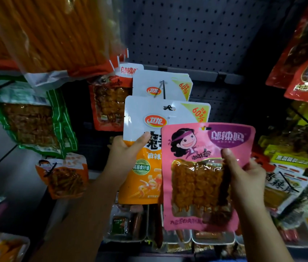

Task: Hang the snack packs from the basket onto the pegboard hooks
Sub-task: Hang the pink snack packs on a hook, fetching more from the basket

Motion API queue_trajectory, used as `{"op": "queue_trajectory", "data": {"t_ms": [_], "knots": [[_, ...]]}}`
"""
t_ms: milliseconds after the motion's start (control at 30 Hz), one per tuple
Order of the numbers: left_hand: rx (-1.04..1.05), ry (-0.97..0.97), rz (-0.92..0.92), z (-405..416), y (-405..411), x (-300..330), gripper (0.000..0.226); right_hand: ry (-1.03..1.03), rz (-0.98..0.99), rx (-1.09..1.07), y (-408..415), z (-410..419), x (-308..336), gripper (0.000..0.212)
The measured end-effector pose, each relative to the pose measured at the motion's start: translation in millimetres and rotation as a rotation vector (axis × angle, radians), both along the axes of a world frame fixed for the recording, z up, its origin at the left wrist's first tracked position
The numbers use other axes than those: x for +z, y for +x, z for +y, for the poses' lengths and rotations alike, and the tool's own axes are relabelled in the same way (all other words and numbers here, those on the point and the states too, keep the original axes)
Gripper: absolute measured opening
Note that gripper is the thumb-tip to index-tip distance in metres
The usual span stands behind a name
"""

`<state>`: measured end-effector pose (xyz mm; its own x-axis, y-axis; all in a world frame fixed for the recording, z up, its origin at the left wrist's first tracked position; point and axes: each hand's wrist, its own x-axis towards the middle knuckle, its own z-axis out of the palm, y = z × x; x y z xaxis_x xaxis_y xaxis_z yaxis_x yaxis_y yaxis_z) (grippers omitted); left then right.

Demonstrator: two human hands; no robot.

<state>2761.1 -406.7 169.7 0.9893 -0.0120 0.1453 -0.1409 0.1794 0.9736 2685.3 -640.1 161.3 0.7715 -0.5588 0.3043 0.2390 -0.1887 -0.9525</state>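
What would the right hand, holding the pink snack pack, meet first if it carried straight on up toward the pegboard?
Probably the white-and-orange pack that the left hand grips: the pink snack pack in the right hand already overlaps it. Depth is unclear.

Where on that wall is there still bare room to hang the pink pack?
Bare pegboard shows above and right of the white-and-orange packs, left of the red packs. Left side and lower right are crowded. The right hand holds the pink pack.
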Motion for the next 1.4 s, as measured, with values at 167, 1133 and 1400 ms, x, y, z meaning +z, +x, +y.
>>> {"op": "queue_trajectory", "data": {"t_ms": [167,1133,1400], "knots": [[0.027,-0.015,-0.009,-4.0,3.0,-2.8,0.018,0.01,0.011,0.01,1.6,-4.8,0.1,0.029],[0.145,0.151,0.031,-19.6,132.4,-0.7,0.008,0.019,0.058,-0.051,56.7,-15.9,-17.6,0.032],[0.273,0.193,0.023,-33.7,151.3,0.3,0.009,0.043,0.088,-0.058,54.7,-17.0,-12.4,0.04]]}}
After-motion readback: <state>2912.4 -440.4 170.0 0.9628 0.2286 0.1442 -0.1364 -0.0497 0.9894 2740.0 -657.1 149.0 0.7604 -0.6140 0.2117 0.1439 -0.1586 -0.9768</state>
